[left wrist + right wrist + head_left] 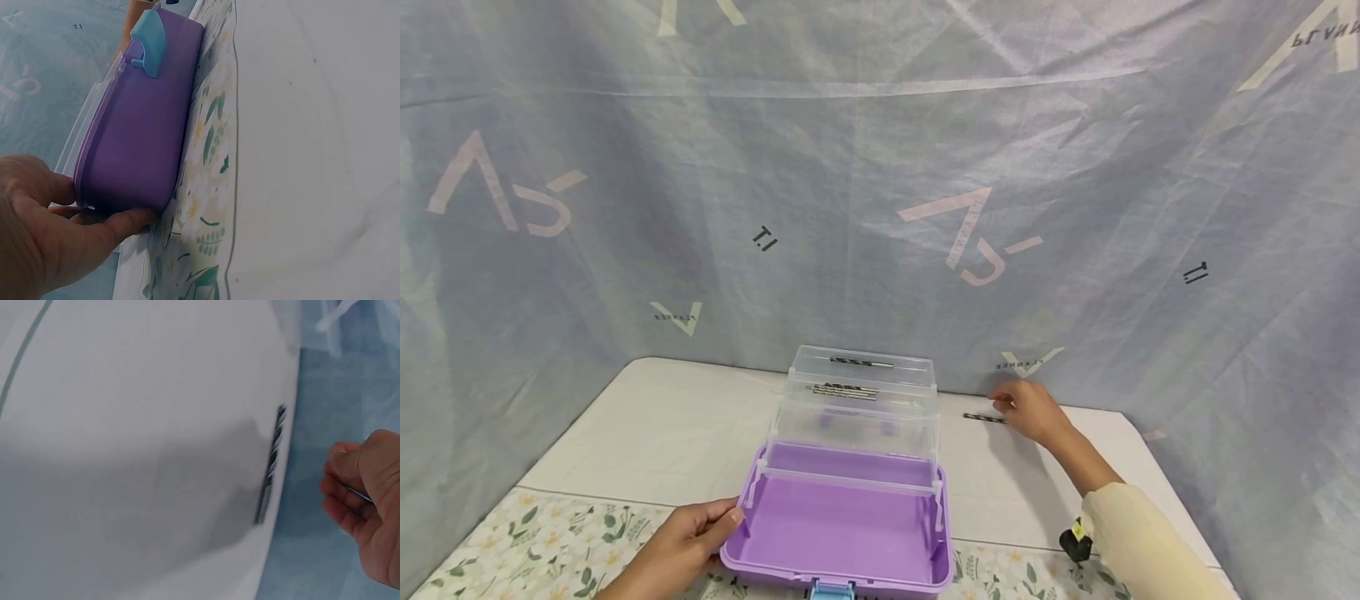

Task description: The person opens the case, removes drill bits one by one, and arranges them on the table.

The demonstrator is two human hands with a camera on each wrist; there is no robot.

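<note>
My left hand (681, 537) grips the left wall of an open purple toolbox (842, 521); the left wrist view shows its thumb and fingers at the box's corner (128, 137). Clear tiered trays (850, 425) stand raised at the back of the box. One dark drill bit (861, 362) lies in the top tray and several drill bits (846, 392) in the tray below. My right hand (1028, 408), raised over the far right of the table, holds a thin metal rod (359, 492) mostly hidden in its curled fingers. Beside it a twisted drill bit (272, 465) lies on the white tabletop.
Grey-blue printed cloth (850, 208) hangs behind the table and at both sides. A floral cloth (542, 542) covers the near part of the white table (677, 417). A light-blue latch (832, 590) juts from the box's front.
</note>
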